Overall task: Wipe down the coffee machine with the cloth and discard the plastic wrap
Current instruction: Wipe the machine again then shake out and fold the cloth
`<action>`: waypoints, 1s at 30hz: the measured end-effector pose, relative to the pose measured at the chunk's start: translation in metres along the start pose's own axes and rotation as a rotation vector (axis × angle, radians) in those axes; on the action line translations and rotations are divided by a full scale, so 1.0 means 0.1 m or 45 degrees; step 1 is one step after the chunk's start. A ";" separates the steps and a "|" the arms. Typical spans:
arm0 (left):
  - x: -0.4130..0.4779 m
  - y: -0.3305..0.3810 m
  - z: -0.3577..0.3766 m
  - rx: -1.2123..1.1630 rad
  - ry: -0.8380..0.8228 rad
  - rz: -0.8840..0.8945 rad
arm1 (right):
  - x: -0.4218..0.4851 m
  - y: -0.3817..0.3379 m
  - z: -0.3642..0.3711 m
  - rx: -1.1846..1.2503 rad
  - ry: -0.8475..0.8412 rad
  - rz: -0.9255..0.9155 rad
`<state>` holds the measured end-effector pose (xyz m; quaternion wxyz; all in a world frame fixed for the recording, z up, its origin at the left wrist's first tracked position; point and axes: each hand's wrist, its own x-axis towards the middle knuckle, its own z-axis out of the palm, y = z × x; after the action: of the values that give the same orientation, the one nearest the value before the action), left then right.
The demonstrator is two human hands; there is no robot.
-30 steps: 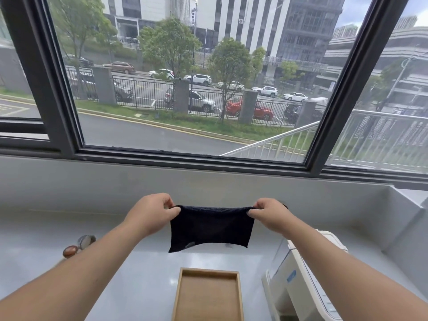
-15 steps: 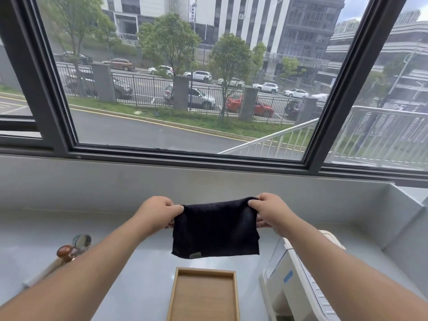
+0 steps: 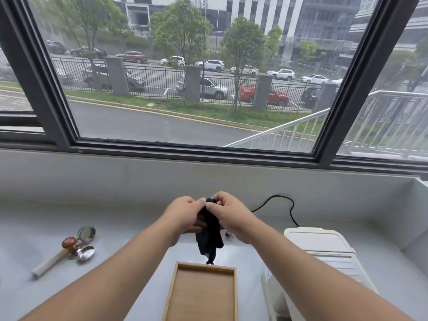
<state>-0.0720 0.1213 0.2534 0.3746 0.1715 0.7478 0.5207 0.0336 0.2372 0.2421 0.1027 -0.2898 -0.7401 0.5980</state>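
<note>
A black cloth (image 3: 209, 237) hangs folded in a narrow bunch above the counter. My left hand (image 3: 184, 214) and my right hand (image 3: 228, 213) meet at its top edge, and both pinch it. The cloth's lower end dangles just over the far rim of a wooden tray (image 3: 203, 295). The white coffee machine (image 3: 319, 249) stands at the right, under my right forearm, partly cut off by the frame's edge. No plastic wrap is visible.
A wooden-knobbed tamper, a white-handled portafilter (image 3: 49, 262) and round metal pieces (image 3: 86, 253) lie on the counter at the left. A black power cord (image 3: 281, 206) curls behind the machine. A low wall and a large window close off the back.
My hands have come together, folding the cloth from a spread sheet into a narrow hanging bunch. The view has tilted down a little.
</note>
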 end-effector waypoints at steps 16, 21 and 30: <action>0.11 -0.54 -0.26 -0.110 0.015 -0.048 | -0.01 0.17 -0.16 0.459 -0.054 0.081; 0.14 -0.67 -0.27 -0.217 -0.317 -0.116 | -0.01 0.27 -0.22 0.657 -0.108 0.157; 0.17 -1.20 0.02 -0.283 0.039 -0.109 | -0.08 1.06 0.09 0.550 -0.106 0.533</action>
<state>-0.0661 0.0858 0.1378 0.4017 0.0887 0.6978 0.5863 0.0675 0.2376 0.1409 0.0061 -0.3828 -0.5235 0.7611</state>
